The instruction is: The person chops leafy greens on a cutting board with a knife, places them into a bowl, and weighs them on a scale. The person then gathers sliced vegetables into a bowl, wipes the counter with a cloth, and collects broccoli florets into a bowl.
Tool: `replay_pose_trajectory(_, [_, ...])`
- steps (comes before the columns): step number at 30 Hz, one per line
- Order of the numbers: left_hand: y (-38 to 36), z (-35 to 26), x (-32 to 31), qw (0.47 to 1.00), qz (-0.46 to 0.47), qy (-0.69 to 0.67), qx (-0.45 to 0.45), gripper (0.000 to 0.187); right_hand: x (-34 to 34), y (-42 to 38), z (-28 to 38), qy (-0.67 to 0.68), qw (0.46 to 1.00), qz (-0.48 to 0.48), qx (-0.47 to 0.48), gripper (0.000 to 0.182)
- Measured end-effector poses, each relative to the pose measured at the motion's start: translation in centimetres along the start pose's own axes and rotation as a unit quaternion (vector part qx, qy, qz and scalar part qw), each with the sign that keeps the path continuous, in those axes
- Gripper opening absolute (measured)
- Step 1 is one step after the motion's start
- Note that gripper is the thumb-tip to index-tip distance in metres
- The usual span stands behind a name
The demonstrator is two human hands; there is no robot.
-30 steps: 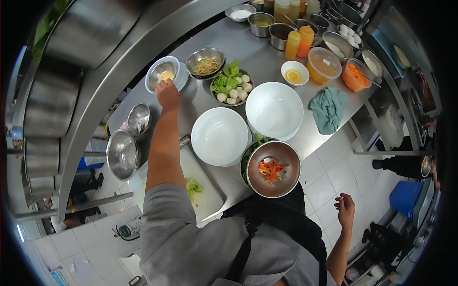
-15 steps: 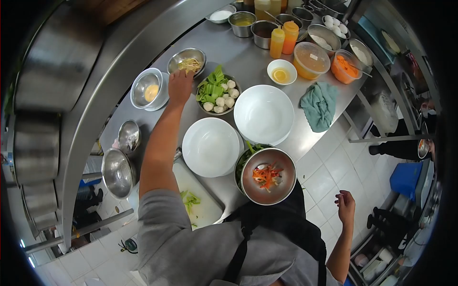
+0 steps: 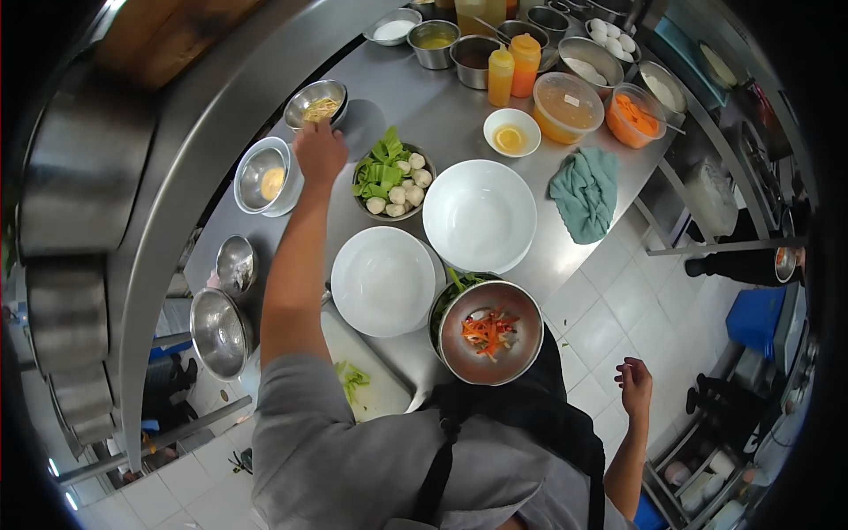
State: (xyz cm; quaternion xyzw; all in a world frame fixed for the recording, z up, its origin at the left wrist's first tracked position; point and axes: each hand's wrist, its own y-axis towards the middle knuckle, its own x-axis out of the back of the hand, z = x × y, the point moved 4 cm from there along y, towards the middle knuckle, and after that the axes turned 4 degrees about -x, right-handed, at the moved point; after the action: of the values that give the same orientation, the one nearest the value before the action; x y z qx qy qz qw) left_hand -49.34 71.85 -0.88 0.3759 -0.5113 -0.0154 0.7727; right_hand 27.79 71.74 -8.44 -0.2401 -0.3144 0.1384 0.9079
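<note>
My left hand [image 3: 319, 152] is stretched far over the steel counter [image 3: 442, 115], fingertips at the rim of a small steel bowl of pale shredded strips [image 3: 316, 103]. A steel bowl with a yellow blob [image 3: 265, 181] sits just left of that hand; a bowl of greens and white balls [image 3: 389, 179] sits just right. I cannot tell whether the fingers pinch anything. My right hand [image 3: 634, 387] hangs open beside my hip over the tiled floor, holding nothing.
Two white bowls [image 3: 383, 280] [image 3: 479, 215] stand mid-counter, with a steel bowl of carrot and pepper strips [image 3: 485, 331] at the near edge. A cutting board [image 3: 367, 371] holds green scraps. A teal cloth [image 3: 583, 192], squeeze bottles [image 3: 512, 66] and several tubs line the back.
My left hand has moved from the yellow-blob bowl rightward and farther back to the bowl of shredded strips. The right hand stays hanging by my side.
</note>
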Motion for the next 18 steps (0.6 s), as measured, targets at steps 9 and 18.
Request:
replay_pose_trajectory(9, [-11.9, -1.3, 3.1, 0.627, 0.29, -0.562, 0.455, 0.038, -0.2, 7.2, 4.6, -0.025, 0.995, 0.06, 0.074, 0.022])
replay_pose_trajectory(18, [-22.9, -4.7, 19.2, 0.821, -0.029, -0.412, 0.395, 0.019, -12.4, 9.3, 19.1, 0.156, 0.935, 0.295, 0.12, 0.04])
